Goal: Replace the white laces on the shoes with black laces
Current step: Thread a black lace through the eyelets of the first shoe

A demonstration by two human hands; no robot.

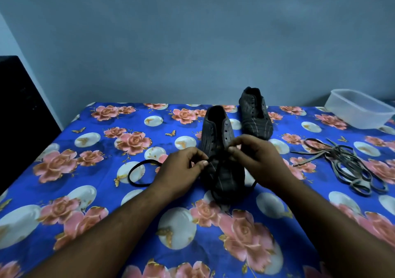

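Left hand [185,166] pinching one end of thin black cord lace [136,174], its slack looped to the left; right hand [254,158] pinching the other end over near dark striped fabric shoe [220,149], probably for threading low eyelets. Farther right, unlaced second dark shoe [255,113], heaped removed greyish flat laces [346,164], clear plastic tub [359,109]. All on blue rose-print cloth [85,192], grey-blue wall behind.

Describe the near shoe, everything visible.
The near shoe is dark grey with thin pale stripes and looks like ribbed fabric or synthetic. It stands upright on the floral cloth, toe toward the camera, opening away. Bare eyelets show along both flaps. A black lace crosses its lower eyelets and loops off to the left. The left hand and right hand pinch the lace over its vamp. Its sole is hidden.
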